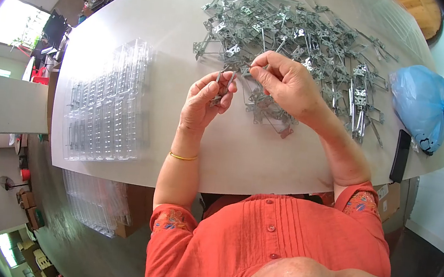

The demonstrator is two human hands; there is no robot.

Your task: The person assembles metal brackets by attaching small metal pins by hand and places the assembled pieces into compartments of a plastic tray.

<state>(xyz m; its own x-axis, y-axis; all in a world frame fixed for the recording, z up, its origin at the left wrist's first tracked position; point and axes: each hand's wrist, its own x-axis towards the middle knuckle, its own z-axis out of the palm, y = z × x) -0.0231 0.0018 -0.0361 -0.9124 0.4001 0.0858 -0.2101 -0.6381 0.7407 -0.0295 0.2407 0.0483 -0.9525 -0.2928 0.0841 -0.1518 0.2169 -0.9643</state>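
Note:
My left hand (207, 97) is closed on a small grey metal part (216, 99), whose prongs stick up between the fingers. To its right, my right hand (288, 86) pinches with thumb and index finger; a thin dark tip shows at the fingertips, too small to make out. Both hands are raised over the near edge of a large pile of grey metal brackets (278, 27) on the white table (251, 169). The hands are a short gap apart.
Clear plastic trays (108, 103) lie at the left of the table. A blue plastic bag (422, 104) and a black phone (400, 156) are at the right. More clear trays (97, 203) stand below the table's left edge, beside a cardboard box (138, 211).

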